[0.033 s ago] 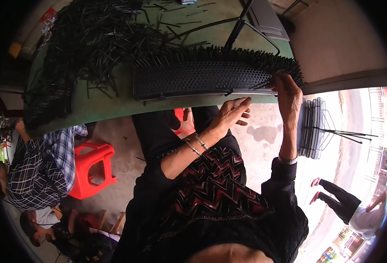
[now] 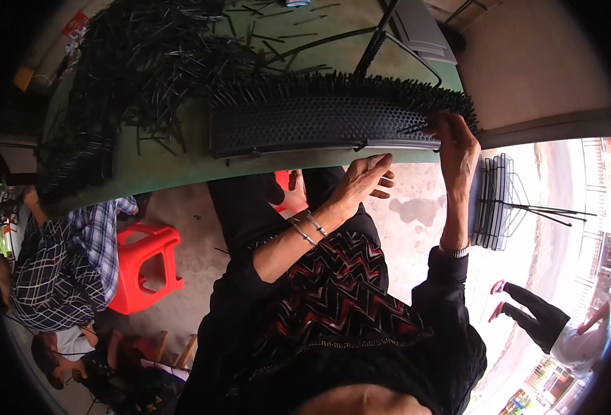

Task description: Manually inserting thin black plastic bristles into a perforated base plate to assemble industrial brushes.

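Observation:
A long black perforated panel (image 2: 305, 126) lies along the near edge of the green table. Black bristle-like strips (image 2: 381, 90) stand in a dense row along its far side. Over the panel's right end, my right hand (image 2: 457, 149) pinches a thin dark strip (image 2: 410, 129) between thumb and fingertips, with the strip's tip pointing left over the holes. My left hand (image 2: 364, 181) hovers just in front of the table edge, fingers apart and loosely bent, holding nothing that shows. Black metal rods (image 2: 373, 52) rise behind the bristles.
A big heap of loose black strips (image 2: 153, 62) covers the left of the green table (image 2: 174, 169). A red plastic stool (image 2: 146, 270) stands at left near seated people. Stacked racks (image 2: 492, 200) hang or stand to the right; a person (image 2: 547, 321) is outside at lower right.
My right hand has shifted very slightly, and the dark strip in its fingertips now angles a little differently over the panel. My left hand is almost unmoved.

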Tool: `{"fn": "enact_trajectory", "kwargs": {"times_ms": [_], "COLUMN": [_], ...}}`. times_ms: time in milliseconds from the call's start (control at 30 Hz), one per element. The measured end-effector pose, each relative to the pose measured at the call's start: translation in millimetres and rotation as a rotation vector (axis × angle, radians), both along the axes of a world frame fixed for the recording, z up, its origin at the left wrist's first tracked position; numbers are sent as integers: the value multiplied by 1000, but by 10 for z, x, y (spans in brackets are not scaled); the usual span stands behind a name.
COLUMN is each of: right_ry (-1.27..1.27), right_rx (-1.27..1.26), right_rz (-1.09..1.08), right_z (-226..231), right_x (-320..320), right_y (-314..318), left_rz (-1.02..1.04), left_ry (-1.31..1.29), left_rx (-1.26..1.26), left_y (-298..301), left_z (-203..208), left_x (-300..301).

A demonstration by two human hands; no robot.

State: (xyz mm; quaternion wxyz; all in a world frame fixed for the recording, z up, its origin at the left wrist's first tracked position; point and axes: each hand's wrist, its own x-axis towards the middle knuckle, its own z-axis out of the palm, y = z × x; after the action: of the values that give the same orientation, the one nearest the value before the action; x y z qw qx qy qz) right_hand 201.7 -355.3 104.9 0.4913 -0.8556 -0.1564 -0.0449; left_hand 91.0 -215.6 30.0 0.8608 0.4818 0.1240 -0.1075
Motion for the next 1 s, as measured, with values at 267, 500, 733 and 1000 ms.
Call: {"fn": "enact_trajectory", "kwargs": {"times_ms": [267, 500, 733, 1000], "right_ry": [-360, -281, -331, -465], "right_rx": [-203, -195, -206, -367], "right_rz": [-103, -52, -40, -1], "right_z": [-191, -128, -200, -347], "right_x": [245, 246, 303, 362], "right_y": [67, 102, 145, 141], "left_rz": [-76, -35, 5, 64], "left_ry": [95, 67, 102, 154], "left_rx": [-78, -127, -131, -141], "left_y": [93, 200, 290, 398], "left_z": [-32, -145, -167, -190], "left_x": [-154, -308, -407, -553]}}
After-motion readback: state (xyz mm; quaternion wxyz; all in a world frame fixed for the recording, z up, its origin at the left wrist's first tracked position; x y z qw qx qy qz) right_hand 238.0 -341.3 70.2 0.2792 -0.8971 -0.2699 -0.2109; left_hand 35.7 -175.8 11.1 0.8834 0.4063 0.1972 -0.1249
